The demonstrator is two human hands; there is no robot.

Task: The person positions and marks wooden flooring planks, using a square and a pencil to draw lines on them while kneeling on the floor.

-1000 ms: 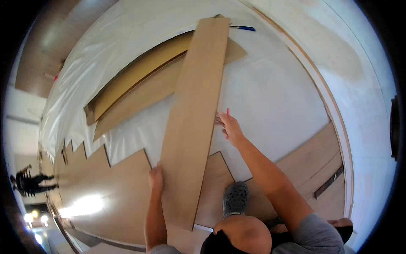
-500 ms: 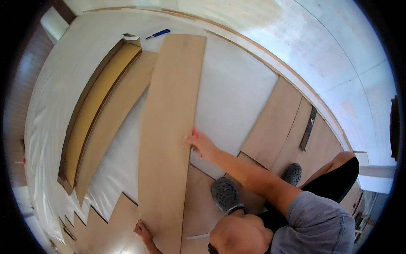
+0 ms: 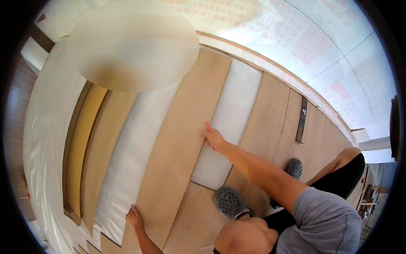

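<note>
Over there the left hand (image 3: 135, 218) has its grip round the long plank (image 3: 182, 122) above white sheeting (image 3: 230, 106); the right hand (image 3: 215, 139) clasps a red stick (image 3: 207, 126) at its other edge. Reddish print (image 3: 308, 44) marks the pale wall (image 3: 363, 46).

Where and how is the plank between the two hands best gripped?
Probably by both long edges, one hand from each side: left hand nearer the body, right hand farther along. The plank is long, flat and looks too wide to span one-handed.
</note>
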